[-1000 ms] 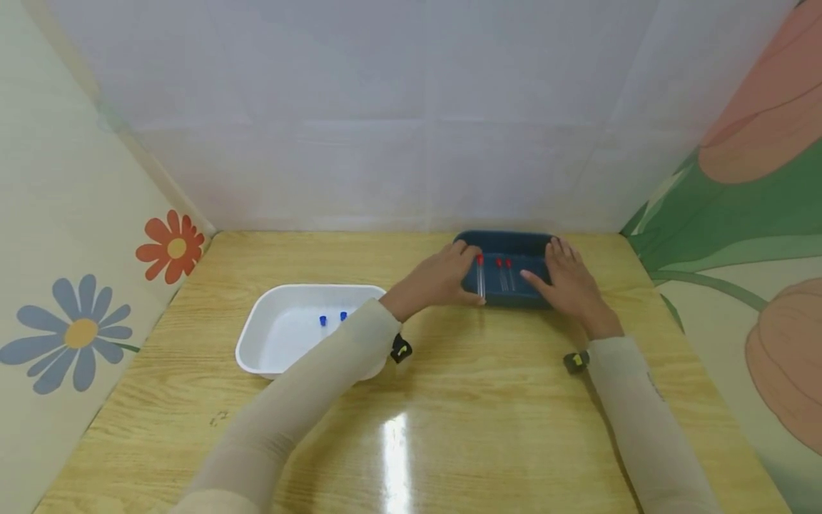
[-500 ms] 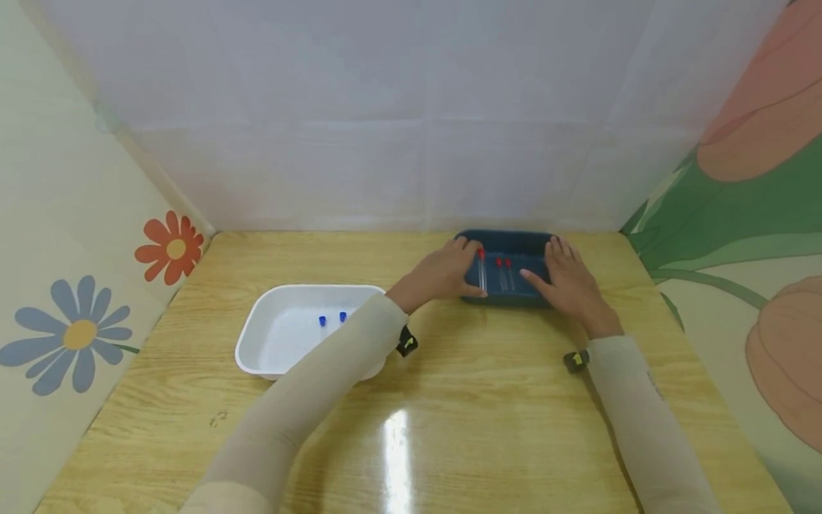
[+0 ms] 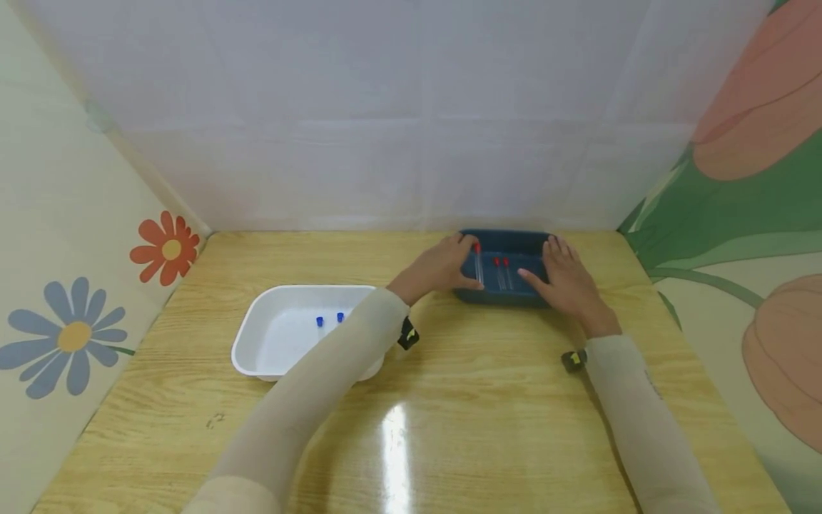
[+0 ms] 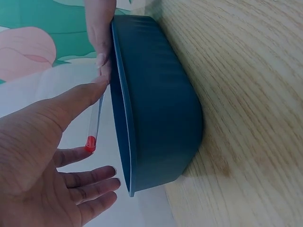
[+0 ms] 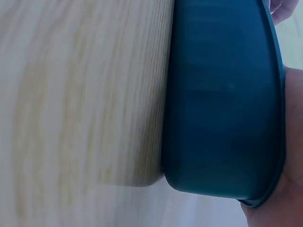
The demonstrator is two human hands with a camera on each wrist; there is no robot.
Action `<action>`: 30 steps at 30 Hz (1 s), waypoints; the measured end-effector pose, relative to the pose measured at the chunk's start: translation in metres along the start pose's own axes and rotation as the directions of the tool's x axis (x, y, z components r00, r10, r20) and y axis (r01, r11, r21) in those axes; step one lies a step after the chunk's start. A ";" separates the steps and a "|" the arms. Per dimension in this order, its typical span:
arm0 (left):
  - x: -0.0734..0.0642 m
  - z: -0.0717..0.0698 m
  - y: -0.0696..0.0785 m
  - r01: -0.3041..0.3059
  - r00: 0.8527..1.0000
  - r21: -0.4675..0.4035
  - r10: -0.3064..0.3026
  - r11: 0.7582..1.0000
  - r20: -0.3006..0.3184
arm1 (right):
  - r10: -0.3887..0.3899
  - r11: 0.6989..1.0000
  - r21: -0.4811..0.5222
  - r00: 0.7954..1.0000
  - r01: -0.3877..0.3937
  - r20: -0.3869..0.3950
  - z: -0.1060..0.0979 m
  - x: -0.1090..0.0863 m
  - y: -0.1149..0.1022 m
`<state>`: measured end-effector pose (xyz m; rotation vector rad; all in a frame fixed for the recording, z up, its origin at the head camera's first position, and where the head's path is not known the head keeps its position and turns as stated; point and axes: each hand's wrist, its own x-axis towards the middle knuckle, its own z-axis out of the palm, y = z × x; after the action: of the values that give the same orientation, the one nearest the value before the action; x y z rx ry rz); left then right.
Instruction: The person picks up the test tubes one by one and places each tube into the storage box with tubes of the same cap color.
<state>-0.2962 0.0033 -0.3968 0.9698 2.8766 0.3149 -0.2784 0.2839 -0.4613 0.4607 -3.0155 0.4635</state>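
My left hand pinches a clear tube with a red cap over the left end of a dark blue tray. The left wrist view shows the thumb at the clear end and the index finger at the red cap, with the other fingers spread. The tube is above the tray's rim there. Two more red-capped tubes lie side by side on the tray floor. My right hand rests on the tray's right rim, its fingers straight and its thumb reaching inside. In the right wrist view the palm lies along the rim.
Nearer and to the left stands a white tray with two blue-capped tubes in it; my left sleeve covers part of it. Both trays stand on a wooden table. Behind the blue tray rises a white-covered wall.
My left hand has raised the pinched tube a little from the blue tray. The right hand stays on the rim, and the trays stand where they were.
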 end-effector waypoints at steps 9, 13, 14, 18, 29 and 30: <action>0.011 0.003 -0.004 0.015 1.000 0.024 -0.015 1.000 0.002 | -0.009 1.000 -0.002 1.000 0.009 -0.020 0.000 0.002 0.003; 0.015 0.005 -0.005 0.013 1.000 0.032 -0.013 0.999 -0.001 | -0.006 1.000 0.003 1.000 0.006 -0.015 0.000 0.002 0.002; 0.015 0.005 -0.006 0.013 1.000 0.032 -0.013 0.999 -0.002 | -0.006 1.000 0.003 1.000 0.006 -0.014 0.000 0.002 0.001; 0.017 0.007 -0.009 0.011 1.000 0.023 -0.011 1.000 -0.003 | -0.002 1.000 0.000 1.000 0.002 -0.015 0.000 0.002 0.000; 0.020 0.014 -0.014 0.007 1.000 0.045 -0.008 0.999 0.019 | 0.007 1.000 0.002 1.000 -0.007 0.004 -0.002 0.001 -0.005; 0.020 0.015 -0.014 0.003 1.000 0.050 -0.004 0.999 0.019 | 0.008 1.000 0.002 1.000 -0.008 0.005 -0.002 0.000 -0.005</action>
<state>-0.3184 0.0073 -0.4146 0.9706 2.8814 0.2331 -0.2773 0.2799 -0.4577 0.4513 -3.0230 0.4668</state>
